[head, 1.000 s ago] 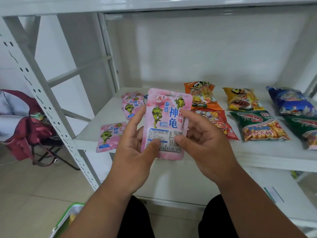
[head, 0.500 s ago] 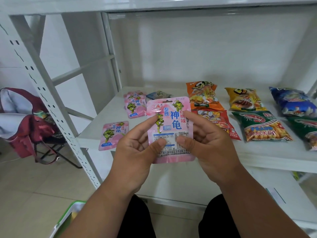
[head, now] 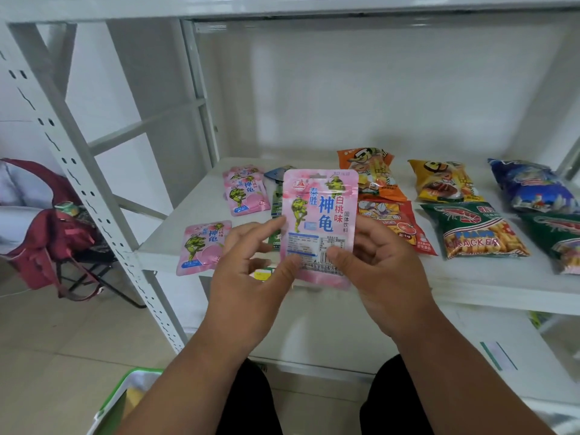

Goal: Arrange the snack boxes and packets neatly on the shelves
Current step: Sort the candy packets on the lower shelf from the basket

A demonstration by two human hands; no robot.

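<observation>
Holding a pink turtle packet (head: 318,227) upright in front of the white shelf (head: 470,277), left hand (head: 251,277) and right hand (head: 379,271) both pinch its lower edges. It blocks part of a green packet (head: 276,199) behind; two more pink packets (head: 204,246) (head: 246,193) lie left, prawn crackers (head: 477,230) right.

Bare forearms and dark trousers, seen from above

Both forearms are bare from the lower edge of the view to the wrists, with no sleeve or cuff showing on them. The left hand (head: 251,277) and the right hand (head: 379,274) are bare too, without glove, ring, watch or band, and the nails are short. Below the arms both legs are covered in plain black cloth.
</observation>
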